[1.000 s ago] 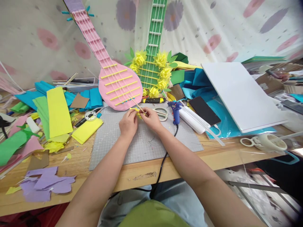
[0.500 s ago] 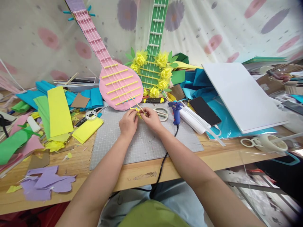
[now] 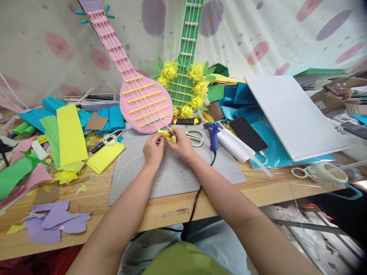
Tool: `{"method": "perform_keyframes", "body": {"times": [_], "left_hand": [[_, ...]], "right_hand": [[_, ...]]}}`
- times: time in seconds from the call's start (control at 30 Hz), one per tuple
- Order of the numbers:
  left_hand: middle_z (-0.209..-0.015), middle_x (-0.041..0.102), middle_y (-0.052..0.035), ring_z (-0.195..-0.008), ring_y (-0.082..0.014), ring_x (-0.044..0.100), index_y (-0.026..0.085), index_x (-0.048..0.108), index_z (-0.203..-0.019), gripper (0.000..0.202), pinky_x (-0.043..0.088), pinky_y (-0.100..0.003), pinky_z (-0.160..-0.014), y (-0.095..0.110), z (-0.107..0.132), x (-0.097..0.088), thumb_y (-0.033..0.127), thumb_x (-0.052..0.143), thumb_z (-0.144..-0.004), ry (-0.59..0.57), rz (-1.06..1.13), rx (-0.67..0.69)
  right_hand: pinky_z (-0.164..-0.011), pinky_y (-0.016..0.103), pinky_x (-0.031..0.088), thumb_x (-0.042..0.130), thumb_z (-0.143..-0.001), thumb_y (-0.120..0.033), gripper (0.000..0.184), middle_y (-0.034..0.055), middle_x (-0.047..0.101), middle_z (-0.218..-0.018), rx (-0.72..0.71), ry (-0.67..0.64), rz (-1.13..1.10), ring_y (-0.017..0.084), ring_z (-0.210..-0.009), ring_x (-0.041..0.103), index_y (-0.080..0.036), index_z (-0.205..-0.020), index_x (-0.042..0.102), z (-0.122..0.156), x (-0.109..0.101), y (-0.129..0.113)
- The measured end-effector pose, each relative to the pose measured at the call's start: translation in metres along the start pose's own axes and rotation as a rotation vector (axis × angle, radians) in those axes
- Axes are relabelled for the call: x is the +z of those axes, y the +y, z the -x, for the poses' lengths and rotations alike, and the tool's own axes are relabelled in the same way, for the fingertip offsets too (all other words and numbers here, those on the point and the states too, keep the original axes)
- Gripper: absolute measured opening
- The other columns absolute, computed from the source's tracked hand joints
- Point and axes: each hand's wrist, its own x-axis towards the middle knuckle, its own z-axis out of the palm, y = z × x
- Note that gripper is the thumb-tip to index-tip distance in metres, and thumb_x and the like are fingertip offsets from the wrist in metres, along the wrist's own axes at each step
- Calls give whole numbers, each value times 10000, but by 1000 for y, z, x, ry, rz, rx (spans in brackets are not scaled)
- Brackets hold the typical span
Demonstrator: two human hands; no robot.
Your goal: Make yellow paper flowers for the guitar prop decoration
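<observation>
My left hand point(image 3: 153, 148) is closed in a pinch on a small piece of yellow crepe paper point(image 3: 164, 133) over the grey cutting mat point(image 3: 134, 160). My right hand point(image 3: 181, 144) holds a thin wooden stick point(image 3: 164, 122) that slants up and to the left, and its fingertips also touch the yellow paper. Just beyond the hands leans a pink paper-covered lute shape point(image 3: 146, 100) with yellow bars and white strings. Scissors point(image 3: 197, 138) lie on the mat to the right of my right hand, and a blue glue gun point(image 3: 213, 135) stands beyond them.
A green instrument point(image 3: 180, 91) with yellow paper flowers leans behind. On the left lie yellow crepe sheets point(image 3: 71, 133) and purple scraps point(image 3: 57, 221). A white power strip point(image 3: 233, 144), a phone point(image 3: 248, 133) and a white board point(image 3: 292, 114) are on the right. The glue gun's cord point(image 3: 197, 198) crosses the mat.
My left hand has shifted slightly left, and the fingers of both hands have opened a little around the yellow paper, so more of it shows. The stick stays in my right hand.
</observation>
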Motion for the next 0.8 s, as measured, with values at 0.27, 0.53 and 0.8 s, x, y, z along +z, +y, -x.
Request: {"method": "perform_keyframes", "body": {"times": [0.27, 0.53, 0.8], "left_hand": [[-913, 653, -38, -754, -139, 588, 219, 658, -832, 127, 463, -248, -665, -2, 1, 3, 204, 551, -767, -7, 24, -2], [-924, 658, -41, -764, -145, 596, 216, 654, -840, 132, 471, -253, -656, 1, 1, 2, 199, 542, -774, -12, -12, 17], [-927, 662, -41, -774, -144, 603, 210, 652, -847, 133, 478, -250, -662, 0, 2, 3, 202, 536, -783, -9, -48, 52]], "right_hand": [[-630, 253, 391, 497, -746, -229, 206, 9, 633, -911, 34, 0, 25, 153, -738, 563, -222, -951, 507, -1, 3, 0], [-626, 247, 385, 490, -733, -201, 195, 15, 629, -910, 2, -5, 24, 154, -764, 557, -212, -927, 505, -1, 2, -2], [-637, 250, 384, 484, -728, -196, 180, 16, 616, -873, -19, -1, 24, 154, -759, 549, -208, -906, 510, 0, 1, -1]]}}
